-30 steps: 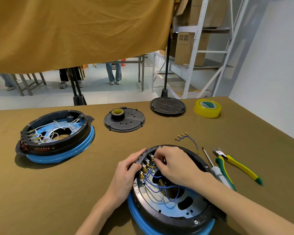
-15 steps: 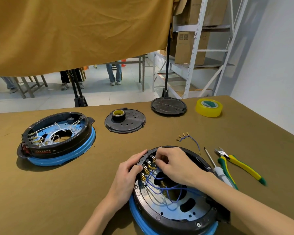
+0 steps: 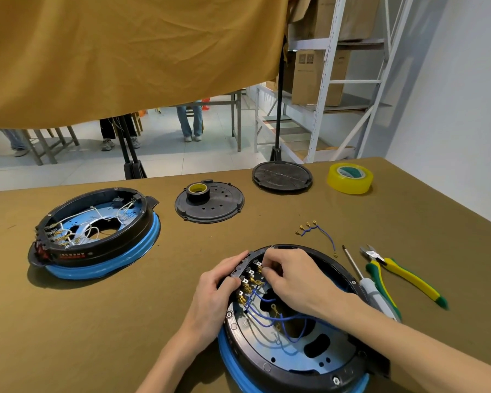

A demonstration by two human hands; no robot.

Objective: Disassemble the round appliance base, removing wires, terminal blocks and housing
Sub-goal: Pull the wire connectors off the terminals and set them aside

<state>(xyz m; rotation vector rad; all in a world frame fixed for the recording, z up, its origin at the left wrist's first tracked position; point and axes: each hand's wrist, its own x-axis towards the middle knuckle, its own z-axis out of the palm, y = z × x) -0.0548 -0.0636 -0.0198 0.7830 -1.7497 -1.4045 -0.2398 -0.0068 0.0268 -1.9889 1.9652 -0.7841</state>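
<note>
Near table edge: the round base (image 3: 292,344), where my left hand (image 3: 216,293) grips the rim beside the terminal blocks (image 3: 245,279) while my right hand (image 3: 292,276) pinches a blue wire's (image 3: 262,310) connector. Wire removal under way, I judge; next, a straight pull. Screwdriver (image 3: 366,285) and cutters (image 3: 400,273) lie beside.

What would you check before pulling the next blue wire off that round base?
1. Left hand steadies the base rim: ok.
2. Right hand fingers sit at the brass terminals: ok.
3. Connector firmly pinched: cannot tell, fingers hide it.
4. Blue wires free of snags: cannot tell, they cross.
5. Cutters and screwdriver beside the base: ok.
6. Removed wire lies clear of the base: ok.
</note>
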